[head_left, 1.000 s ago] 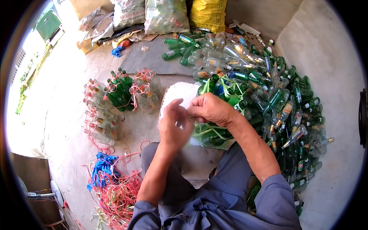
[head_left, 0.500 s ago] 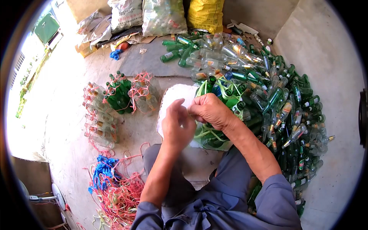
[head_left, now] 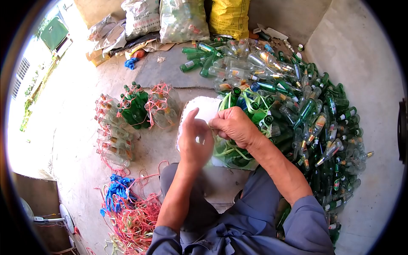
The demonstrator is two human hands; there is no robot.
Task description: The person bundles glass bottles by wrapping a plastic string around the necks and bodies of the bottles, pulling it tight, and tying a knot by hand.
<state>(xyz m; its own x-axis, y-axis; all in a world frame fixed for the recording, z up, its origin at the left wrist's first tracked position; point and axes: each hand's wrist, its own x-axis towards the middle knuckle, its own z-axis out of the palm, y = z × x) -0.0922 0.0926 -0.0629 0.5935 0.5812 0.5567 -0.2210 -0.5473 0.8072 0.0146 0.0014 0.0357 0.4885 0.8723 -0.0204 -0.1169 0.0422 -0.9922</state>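
Note:
My left hand [head_left: 195, 140] is raised over a white board [head_left: 199, 106], its thumb and fingers curled together; anything between them is too small to tell. Just to its right, my right hand [head_left: 236, 126] is closed in a pinch, and what it pinches I cannot make out. The hands are close together. Beyond and under my right hand stand green bottles [head_left: 235, 92] wrapped with light green strips [head_left: 250, 102]. Part of that group is hidden by my right hand and forearm.
Loose bottles [head_left: 306, 110] lie heaped at the right. Bundled bottles [head_left: 135, 106] with pink ties stand at the left. Tangled pink strips [head_left: 136, 216] and blue strips [head_left: 118, 193] lie at lower left. A yellow sack [head_left: 229, 19] stands at the back.
The whole view has shifted slightly. Both hands keep nearly the same pose, with small movements of the left hand's fingers.

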